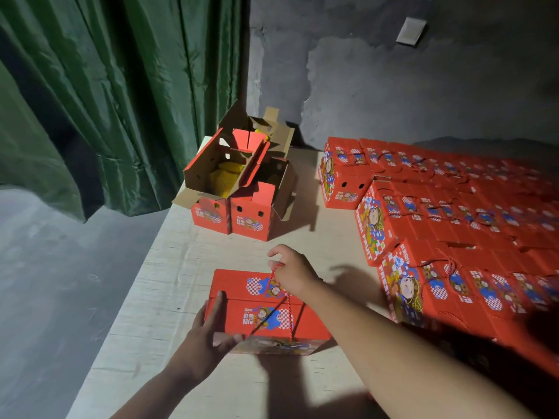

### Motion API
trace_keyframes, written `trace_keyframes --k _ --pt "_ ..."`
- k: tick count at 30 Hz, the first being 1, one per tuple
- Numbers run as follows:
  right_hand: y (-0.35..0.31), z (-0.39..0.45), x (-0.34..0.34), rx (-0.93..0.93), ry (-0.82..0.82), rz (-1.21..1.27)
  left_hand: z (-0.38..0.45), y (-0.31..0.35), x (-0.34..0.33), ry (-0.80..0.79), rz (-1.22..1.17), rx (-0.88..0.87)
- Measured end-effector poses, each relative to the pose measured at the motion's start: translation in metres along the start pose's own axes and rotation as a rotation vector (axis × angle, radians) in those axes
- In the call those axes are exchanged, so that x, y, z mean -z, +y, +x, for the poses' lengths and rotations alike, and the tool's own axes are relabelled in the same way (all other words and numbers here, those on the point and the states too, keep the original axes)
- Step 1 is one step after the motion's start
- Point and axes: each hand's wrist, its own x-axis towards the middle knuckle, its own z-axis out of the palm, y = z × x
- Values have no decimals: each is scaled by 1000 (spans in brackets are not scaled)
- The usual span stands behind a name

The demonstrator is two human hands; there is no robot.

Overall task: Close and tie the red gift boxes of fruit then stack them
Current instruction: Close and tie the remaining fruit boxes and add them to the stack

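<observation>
Closed red gift box (266, 313) sits on the pale table (169, 267), near its front left part, lid flaps folded shut along a centre seam. Left hand (208, 334) grips the box's near left corner: fingers laid over the top edge, thumb pressed on the front face. Right hand (292, 272) is raised above the far side of the box, fingers pinching a red cord (286, 300) that runs down across the lid to the front edge; cord looks taut. Hands are apart, one on each job. Farther back on the table, a cluster of open gift boxes (239, 189) stands with flaps up, brown inner card showing; yellow fruit in foam netting (225, 176) visible in the left one. To the right, a large block of closed gift boxes (453, 213) stands packed side by side, cord handles lying on their tops. Green curtain (106, 86) hangs at left behind the table; rough grey wall (378, 71) behind.
</observation>
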Motion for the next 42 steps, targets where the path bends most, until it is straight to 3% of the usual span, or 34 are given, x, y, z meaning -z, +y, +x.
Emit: trace_keyframes --k 7,11,22,38,42 --pt "-38 -31 33 10 -298 -89 -1 3 -1 31 17 -21" --pt "-55 -53 37 104 -372 -156 -3 3 2 50 67 11" --pt "-73 -75 41 60 -231 121 -8 10 3 40 90 4" --pt "-77 -73 43 35 -198 154 -2 18 0 60 61 20" --pt "-79 -72 42 38 -185 216 6 14 2 126 46 36"
